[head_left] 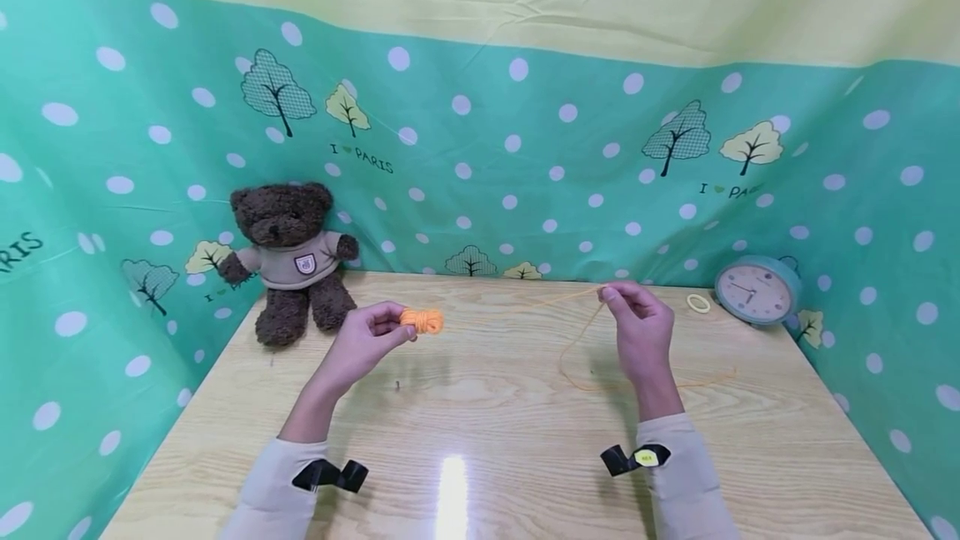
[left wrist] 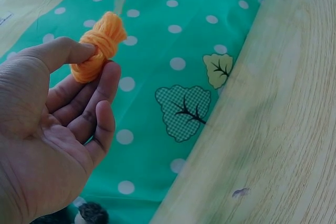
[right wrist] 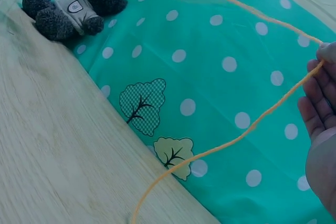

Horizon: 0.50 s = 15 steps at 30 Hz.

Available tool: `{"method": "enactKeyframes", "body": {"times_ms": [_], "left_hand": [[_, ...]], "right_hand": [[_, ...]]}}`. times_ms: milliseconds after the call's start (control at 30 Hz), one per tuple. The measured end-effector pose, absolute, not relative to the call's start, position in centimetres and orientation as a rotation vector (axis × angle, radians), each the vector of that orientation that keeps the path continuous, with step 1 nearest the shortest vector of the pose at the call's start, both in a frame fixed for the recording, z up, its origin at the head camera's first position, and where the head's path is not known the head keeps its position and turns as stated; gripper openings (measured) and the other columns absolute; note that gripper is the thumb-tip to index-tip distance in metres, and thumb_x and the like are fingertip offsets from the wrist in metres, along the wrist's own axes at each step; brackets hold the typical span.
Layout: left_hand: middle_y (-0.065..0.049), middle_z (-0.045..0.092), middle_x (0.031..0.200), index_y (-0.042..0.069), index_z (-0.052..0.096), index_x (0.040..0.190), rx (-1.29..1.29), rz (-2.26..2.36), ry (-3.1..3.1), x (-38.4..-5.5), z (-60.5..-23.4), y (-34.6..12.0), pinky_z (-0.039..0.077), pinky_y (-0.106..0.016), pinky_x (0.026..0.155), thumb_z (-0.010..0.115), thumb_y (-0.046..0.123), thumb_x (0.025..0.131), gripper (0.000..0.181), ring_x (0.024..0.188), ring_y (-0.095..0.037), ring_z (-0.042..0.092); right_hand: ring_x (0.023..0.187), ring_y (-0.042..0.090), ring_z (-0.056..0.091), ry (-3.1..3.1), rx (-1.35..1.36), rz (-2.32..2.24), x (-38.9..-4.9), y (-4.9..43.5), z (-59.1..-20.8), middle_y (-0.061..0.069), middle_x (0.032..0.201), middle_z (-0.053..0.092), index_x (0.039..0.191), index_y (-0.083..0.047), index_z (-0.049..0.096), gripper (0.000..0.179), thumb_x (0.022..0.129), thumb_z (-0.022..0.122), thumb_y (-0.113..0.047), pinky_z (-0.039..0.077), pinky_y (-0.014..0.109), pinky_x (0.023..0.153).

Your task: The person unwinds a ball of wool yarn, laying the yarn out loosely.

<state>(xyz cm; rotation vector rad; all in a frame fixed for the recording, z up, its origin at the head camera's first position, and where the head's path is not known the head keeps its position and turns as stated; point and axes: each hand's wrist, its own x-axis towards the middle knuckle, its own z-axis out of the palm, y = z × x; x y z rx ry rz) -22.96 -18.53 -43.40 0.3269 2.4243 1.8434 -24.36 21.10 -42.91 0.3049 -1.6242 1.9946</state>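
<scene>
A small wound bundle of orange yarn [head_left: 423, 322] is pinched between the thumb and fingers of my left hand [head_left: 367, 343], above the table's left half. In the left wrist view the bundle [left wrist: 100, 48] shows turns of yarn wrapped round its middle. From it a yarn strand [right wrist: 268, 17] runs across to my right hand [head_left: 642, 330], whose thumb and fingertips pinch it. Below that hand the loose tail [head_left: 567, 365] hangs in a curve, and its end lies on the wooden table to the right. The right wrist view shows my right hand [right wrist: 323, 87] only partly.
A dark brown teddy bear [head_left: 296, 261] in a beige top sits at the back left of the table [head_left: 525, 457]. At the back right stand a teal alarm clock [head_left: 757, 290] and a pale yellow ring [head_left: 698, 303]. A green dotted cloth [head_left: 480, 140] hangs behind.
</scene>
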Motion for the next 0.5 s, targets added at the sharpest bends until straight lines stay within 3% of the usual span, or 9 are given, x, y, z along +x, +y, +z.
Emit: {"method": "enactKeyframes", "body": {"times_ms": [200,500], "left_hand": [[-0.009,0.073,0.104,-0.001,0.068,0.117,0.321,1.838,2.435,-23.0,-43.4,-18.6,0.061,-0.025,0.079,0.074,0.019,0.097,0.029,0.096,-0.028,0.074],[-0.015,0.074,0.104,-0.003,0.067,0.113,0.341,1.846,2.448,-22.9,-43.3,-18.8,0.059,-0.024,0.077,0.074,0.019,0.097,0.029,0.087,-0.011,0.072]], "right_hand": [[0.084,0.009,0.070,-1.639,0.253,1.967,-24.3,21.7,-42.8,-0.003,0.086,0.076,0.098,0.016,0.070,0.017,0.095,0.072,-0.001,0.057,0.018,0.083],[0.084,0.011,0.070,-1.585,0.221,1.980,-23.9,23.4,-42.7,0.000,0.086,0.077,0.098,0.016,0.070,0.016,0.095,0.072,0.000,0.059,0.019,0.085]]}}
